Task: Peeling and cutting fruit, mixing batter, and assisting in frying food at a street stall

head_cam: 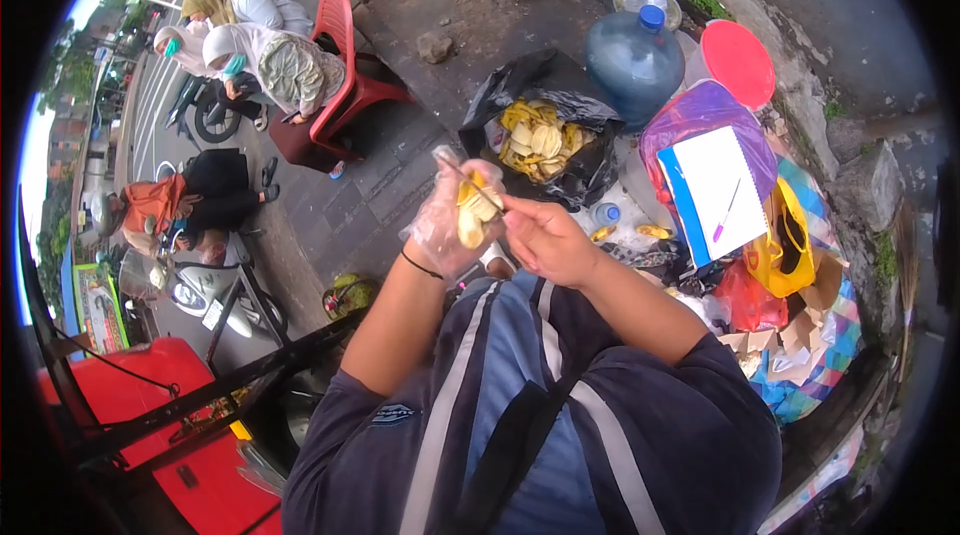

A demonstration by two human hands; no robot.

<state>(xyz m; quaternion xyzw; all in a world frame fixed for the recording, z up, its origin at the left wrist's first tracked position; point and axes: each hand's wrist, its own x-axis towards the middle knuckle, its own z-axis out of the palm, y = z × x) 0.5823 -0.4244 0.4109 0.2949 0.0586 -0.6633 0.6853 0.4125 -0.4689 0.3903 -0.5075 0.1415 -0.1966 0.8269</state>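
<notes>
In a clear plastic glove, my left hand (444,229) holds a partly peeled banana (474,216), its pale flesh showing cuts and some yellow peel still on it. My bare right hand (551,241) grips a thin knife (480,190), whose blade lies across the banana. Just beyond my hands, a black plastic bag (600,178) stands open on the ground. Inside it are banana peels (544,141), pale inner sides and yellow skins mixed together.
A large blue water jug (634,62), a red-lidded bucket (737,63) and a notebook with a pen (721,182) are to the right. A yellow bag (791,235) lies beyond. People sit at left near a red plastic chair (335,62) and a scooter (214,295). A red cart (142,392) borders my left.
</notes>
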